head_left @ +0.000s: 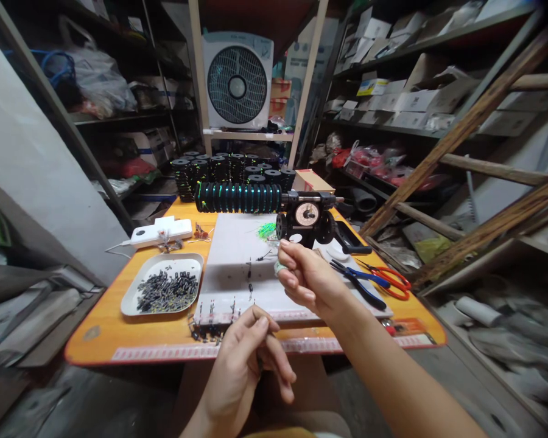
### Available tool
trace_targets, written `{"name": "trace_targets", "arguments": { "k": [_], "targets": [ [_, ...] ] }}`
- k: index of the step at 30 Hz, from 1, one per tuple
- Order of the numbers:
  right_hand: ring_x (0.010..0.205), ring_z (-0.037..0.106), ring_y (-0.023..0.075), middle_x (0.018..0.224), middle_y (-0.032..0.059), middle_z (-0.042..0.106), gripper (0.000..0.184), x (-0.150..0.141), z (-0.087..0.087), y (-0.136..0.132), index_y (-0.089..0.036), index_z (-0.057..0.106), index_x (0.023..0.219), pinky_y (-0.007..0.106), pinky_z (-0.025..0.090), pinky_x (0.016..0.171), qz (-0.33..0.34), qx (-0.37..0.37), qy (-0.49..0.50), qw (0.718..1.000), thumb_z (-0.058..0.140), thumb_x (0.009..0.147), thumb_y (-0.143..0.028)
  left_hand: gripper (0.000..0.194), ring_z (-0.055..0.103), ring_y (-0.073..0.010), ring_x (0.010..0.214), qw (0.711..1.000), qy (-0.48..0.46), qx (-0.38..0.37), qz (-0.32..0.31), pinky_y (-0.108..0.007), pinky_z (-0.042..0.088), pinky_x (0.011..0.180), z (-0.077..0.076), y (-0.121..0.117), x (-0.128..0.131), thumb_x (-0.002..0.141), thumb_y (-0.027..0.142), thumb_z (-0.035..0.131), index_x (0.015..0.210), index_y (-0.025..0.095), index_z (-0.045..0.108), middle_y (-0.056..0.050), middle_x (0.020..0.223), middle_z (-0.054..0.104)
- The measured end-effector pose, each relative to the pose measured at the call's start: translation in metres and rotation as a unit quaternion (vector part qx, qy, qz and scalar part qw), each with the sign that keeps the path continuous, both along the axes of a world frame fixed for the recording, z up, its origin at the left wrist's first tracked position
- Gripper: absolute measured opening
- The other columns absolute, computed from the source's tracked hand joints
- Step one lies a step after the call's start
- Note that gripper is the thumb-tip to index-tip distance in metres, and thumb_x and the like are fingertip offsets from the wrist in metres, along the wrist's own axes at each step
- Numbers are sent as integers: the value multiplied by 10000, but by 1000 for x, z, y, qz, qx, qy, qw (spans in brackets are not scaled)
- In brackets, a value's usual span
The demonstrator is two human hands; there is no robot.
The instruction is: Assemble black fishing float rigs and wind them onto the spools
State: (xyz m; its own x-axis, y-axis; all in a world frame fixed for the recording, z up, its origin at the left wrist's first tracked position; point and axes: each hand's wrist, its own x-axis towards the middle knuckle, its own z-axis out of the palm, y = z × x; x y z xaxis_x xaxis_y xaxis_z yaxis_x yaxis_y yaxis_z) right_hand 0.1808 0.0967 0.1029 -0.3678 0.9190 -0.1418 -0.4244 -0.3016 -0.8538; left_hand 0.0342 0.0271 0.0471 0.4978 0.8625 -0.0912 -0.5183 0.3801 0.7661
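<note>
My right hand (304,277) is raised over the white work board (237,255), fingers curled in a pinch just below the black winding machine (307,220) with its round dial; what it pinches is too small to name. A row of black spools with green line (237,198) sits on the machine's shaft to the left. Near the table's front edge my left hand (246,359) has thumb and forefinger pressed together, the other fingers loosely bent. Small dark parts (210,313) stand in a row along the board's front edge.
A white tray (132,292) of small black parts lies at the left of the orange table (95,331). Blue pliers (358,283) and red-handled scissors (393,281) lie on the right. Stacked black spools (219,167), a white power strip (159,232) and a fan (237,79) stand behind. Shelves line both sides.
</note>
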Motion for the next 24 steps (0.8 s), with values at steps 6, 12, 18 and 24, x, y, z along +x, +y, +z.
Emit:
{"name": "trace_targets", "arguments": {
  "k": [6,12,18,24],
  "targets": [
    [234,207,-4,424,-82,474,403,-3,-5,3,-201,353,621,103,140,249,1,11,-23,1000,509,868,-479,219,614,-128,438,1000,-7,-4,-5,-166,419,418,-4,-7,-1,962,322,415,796,185,455,-10,542,673],
    [249,321,28,449,-55,544,308,-4,-9,3,-185,543,802,119,193,266,-26,88,-109,990,502,901,-473,227,636,-150,468,1000,-2,-14,13,-244,481,529,-14,-8,1,945,347,455,789,182,464,-15,543,672],
    [314,448,74,528,-54,582,400,-4,-1,19,-191,440,1325,184,371,377,-197,299,-401,843,393,962,-354,189,673,-170,557,997,45,-29,59,-308,502,639,-22,-6,0,929,329,489,998,161,537,-75,797,728],
    [285,424,76,509,-50,573,331,-11,1,37,-150,518,1203,190,316,338,-167,296,-418,843,403,948,-327,525,716,-238,834,991,89,-11,100,-374,546,770,-41,-11,-9,898,380,541,1386,240,406,-188,1494,393]
  ]
}}
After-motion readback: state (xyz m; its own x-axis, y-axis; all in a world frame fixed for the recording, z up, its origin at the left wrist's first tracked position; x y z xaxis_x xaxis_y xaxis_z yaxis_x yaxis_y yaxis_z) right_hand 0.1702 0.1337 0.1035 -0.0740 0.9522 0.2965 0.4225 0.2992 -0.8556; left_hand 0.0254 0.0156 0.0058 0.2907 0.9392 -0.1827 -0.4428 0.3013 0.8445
